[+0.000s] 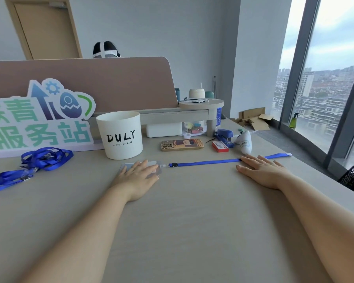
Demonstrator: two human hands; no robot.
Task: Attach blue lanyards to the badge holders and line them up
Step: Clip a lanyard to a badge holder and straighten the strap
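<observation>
While your left hand (pixel 138 176) lies flat on the clear badge holder (pixel 155 164), your right hand (pixel 263 170) presses, fingers straight, the blue lanyard (pixel 208 162) stretched across the desk (pixel 192 221).

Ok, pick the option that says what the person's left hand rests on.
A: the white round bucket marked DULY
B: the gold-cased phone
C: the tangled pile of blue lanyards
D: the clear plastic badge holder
D: the left hand lies flat on the clear plastic badge holder, which is joined to the straight blue lanyard that runs under the fingers of the right hand.
</observation>
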